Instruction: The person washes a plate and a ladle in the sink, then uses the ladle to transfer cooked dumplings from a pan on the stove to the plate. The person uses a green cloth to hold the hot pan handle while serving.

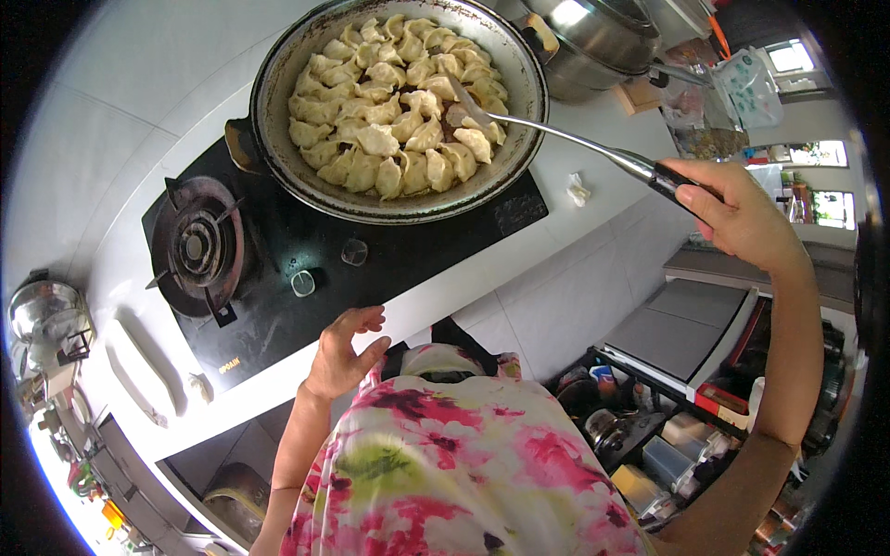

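Observation:
My right hand (737,208) is closed around the black handle of a metal spatula (570,132). The spatula's blade rests among dumplings (375,139) at the right side of a wide, deep pan (313,198). The dumplings are pale and folded, packed in rings, with brown pan bottom showing between some of them. The pan stands on a black glass gas hob (278,320). My left hand (344,354) holds nothing, its fingers loosely curled and apart, over the front edge of the counter below the hob's knobs.
An unused burner (196,247) lies left of the pan. A steel pot (591,42) stands at the pan's upper right. A crumpled white tissue (577,190) lies on the counter (598,146). At the left is a long white dish (139,368). Containers (667,459) fill a low shelf at right.

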{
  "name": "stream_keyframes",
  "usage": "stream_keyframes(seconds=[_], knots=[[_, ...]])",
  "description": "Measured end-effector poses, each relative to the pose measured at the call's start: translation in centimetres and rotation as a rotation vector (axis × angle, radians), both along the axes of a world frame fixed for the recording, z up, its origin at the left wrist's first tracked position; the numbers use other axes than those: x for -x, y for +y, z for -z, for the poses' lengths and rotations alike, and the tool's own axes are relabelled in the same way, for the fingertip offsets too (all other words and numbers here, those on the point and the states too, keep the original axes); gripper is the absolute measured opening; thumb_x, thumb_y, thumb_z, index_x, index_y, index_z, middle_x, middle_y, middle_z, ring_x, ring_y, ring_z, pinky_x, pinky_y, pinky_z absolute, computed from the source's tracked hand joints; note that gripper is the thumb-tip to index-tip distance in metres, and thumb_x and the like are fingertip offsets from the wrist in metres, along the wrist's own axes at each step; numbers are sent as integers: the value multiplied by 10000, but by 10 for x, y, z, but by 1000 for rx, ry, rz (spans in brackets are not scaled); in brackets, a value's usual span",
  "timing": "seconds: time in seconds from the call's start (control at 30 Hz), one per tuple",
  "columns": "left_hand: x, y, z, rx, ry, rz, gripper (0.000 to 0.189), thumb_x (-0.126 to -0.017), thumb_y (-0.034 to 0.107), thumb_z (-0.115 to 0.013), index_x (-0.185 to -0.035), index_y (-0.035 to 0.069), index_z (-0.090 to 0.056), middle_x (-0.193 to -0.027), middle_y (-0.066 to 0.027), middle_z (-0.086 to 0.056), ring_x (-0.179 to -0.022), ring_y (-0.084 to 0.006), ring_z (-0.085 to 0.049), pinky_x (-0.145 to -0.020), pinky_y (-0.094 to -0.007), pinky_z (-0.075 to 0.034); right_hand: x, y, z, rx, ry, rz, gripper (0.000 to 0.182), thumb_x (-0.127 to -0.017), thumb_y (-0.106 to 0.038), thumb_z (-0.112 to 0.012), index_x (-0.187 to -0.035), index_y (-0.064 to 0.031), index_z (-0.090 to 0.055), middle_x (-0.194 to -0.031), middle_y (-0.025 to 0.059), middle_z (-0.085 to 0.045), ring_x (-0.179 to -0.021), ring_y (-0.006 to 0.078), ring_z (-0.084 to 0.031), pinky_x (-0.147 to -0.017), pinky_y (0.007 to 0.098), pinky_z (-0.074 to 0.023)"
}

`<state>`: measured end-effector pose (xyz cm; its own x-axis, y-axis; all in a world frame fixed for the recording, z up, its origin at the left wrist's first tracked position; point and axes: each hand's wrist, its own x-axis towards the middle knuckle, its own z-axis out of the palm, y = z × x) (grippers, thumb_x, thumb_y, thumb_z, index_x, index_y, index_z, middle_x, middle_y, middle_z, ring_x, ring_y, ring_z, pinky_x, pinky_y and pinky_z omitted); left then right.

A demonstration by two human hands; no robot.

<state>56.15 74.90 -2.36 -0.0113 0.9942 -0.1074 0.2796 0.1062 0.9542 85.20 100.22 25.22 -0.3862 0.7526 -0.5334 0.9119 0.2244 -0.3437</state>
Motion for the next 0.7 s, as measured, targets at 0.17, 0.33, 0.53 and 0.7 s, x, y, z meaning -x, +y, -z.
stream_keyframes(seconds=[0.17,0.33,0.53,0.7], knots=[[-1,-3,0,-30,-19,-27,385,-748,59,-700,-1092,-53,-566,-916,-168,-617,-838,-259,-621,-739,-335,-502,-9,3,-1,74,-16,151,365,-937,-214,-466,-1259,-59,-539,-540,-35,-440,-362,23,-350,-318,182,-266],[1,-7,-2,-34,9,-44,381,-744,80,-708,-1078,-42,-573,-932,-168,-611,-848,-271,-616,-749,-338,-499,-12,2,-5,108,12,222,402,-933,-269,-495,-1280,-68,-523,-554,-26,-445,-363,28,-337,-320,181,-253],[3,-17,0,-18,-30,-91,397,-754,96,-710,-1100,-47,-576,-948,-173,-616,-879,-268,-622,-773,-339,-505,-20,7,-6,111,49,257,425,-931,-250,-501,-1311,-62,-487,-562,-3,-452,-355,47,-319,-318,197,-239],[6,-21,-2,-31,-18,-103,396,-753,98,-706,-1095,-54,-575,-935,-174,-614,-865,-269,-623,-767,-340,-503,-22,3,-15,44,67,229,417,-927,-259,-516,-1292,-55,-504,-565,-2,-464,-353,43,-317,-319,192,-235]])
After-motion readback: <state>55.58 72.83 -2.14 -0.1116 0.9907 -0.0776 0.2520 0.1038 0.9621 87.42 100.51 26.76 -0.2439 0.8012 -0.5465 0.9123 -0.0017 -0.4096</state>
